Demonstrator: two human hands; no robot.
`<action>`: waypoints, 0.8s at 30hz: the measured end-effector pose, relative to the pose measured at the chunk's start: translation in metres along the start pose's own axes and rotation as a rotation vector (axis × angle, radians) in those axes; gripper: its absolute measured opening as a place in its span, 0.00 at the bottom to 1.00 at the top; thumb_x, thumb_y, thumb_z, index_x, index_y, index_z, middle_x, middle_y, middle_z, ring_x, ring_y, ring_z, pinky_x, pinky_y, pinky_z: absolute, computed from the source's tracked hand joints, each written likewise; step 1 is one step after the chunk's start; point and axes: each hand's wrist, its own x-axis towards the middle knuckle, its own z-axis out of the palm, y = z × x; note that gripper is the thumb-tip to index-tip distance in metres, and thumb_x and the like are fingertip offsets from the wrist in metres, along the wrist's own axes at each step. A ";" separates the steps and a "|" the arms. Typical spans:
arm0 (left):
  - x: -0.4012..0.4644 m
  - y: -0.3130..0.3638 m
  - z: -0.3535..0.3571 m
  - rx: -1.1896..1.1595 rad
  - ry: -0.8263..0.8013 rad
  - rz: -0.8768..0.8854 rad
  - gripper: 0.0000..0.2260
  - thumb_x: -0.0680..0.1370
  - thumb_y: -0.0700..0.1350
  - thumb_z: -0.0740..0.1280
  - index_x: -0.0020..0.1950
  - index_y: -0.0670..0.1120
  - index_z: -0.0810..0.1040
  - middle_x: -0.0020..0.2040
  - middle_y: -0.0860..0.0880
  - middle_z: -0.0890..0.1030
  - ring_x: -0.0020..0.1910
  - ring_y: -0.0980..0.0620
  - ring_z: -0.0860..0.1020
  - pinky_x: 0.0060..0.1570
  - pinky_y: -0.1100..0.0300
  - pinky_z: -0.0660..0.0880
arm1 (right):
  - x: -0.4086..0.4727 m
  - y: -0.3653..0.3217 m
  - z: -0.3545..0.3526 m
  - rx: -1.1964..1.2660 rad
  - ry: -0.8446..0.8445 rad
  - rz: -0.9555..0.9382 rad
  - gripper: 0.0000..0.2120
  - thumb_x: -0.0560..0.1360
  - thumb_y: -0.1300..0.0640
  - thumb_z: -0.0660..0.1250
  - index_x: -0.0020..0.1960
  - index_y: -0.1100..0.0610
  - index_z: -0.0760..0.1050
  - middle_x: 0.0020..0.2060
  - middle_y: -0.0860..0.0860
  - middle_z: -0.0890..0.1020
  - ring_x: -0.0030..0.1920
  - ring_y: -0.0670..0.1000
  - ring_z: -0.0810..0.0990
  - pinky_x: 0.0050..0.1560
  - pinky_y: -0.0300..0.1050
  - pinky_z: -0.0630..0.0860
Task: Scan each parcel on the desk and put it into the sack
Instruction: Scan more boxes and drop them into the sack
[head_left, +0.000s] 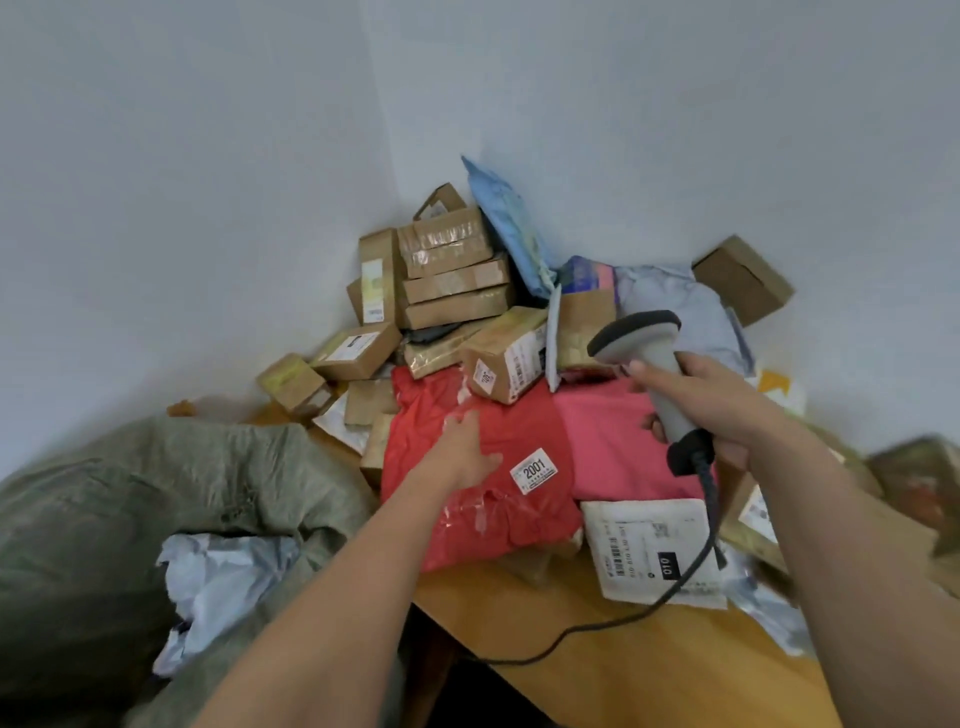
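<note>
**Flat hand on the red mailer, scanner held above the pile**

The left hand (462, 452) lies flat on a red plastic mailer (478, 483), its fingers (457, 423) straight and spread over the crinkled, glossy film. A small white sticker (535, 470) printed "2001" sits just beside the thumb. The mailer is a soft, rumpled rectangle resting at the near edge of the heap on the wooden surface (597, 649), whose top is smooth and orange-brown.

The right hand (722, 410) grips the grey handle of a barcode scanner (644, 358), fingers curled round it, with the index finger lying straight along the top. The scanner's head is a rounded grey shell with a dark rim; a black cable (670, 587) trails from its base down across the surface.

Touching the red mailer on its right is a pink mailer (608, 441), matte and smoother. Nearer the camera lies a white, flat envelope (649, 551) with barcode labels. Behind rise stacked cardboard boxes (452, 270), square-edged and sealed with shiny tape, and a pale blue padded bag (509, 228) leans upright in the wall corner.

To the left, the sack (182, 478) is coarse grey-green woven cloth, slumped in folds, with a crumpled pale grey poly bag (218, 582) in its mouth.
</note>
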 end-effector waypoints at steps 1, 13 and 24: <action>0.005 0.009 -0.003 -0.032 0.032 -0.017 0.36 0.77 0.50 0.69 0.78 0.45 0.53 0.74 0.39 0.60 0.70 0.42 0.66 0.61 0.56 0.68 | -0.001 0.000 -0.009 0.002 0.011 -0.015 0.14 0.80 0.53 0.66 0.61 0.61 0.72 0.46 0.58 0.78 0.27 0.47 0.80 0.25 0.40 0.75; 0.057 0.056 -0.015 -0.335 0.269 -0.124 0.40 0.72 0.48 0.75 0.74 0.45 0.54 0.69 0.42 0.59 0.65 0.44 0.66 0.57 0.57 0.68 | 0.051 -0.008 -0.036 0.132 0.201 -0.150 0.10 0.80 0.54 0.66 0.49 0.62 0.77 0.40 0.60 0.78 0.27 0.49 0.74 0.28 0.43 0.73; 0.122 0.038 -0.035 -0.405 0.168 -0.246 0.46 0.67 0.48 0.80 0.78 0.47 0.56 0.73 0.43 0.59 0.71 0.43 0.64 0.69 0.50 0.66 | 0.110 -0.002 -0.030 0.122 0.086 -0.136 0.17 0.78 0.54 0.67 0.54 0.69 0.75 0.34 0.59 0.75 0.31 0.54 0.73 0.32 0.47 0.71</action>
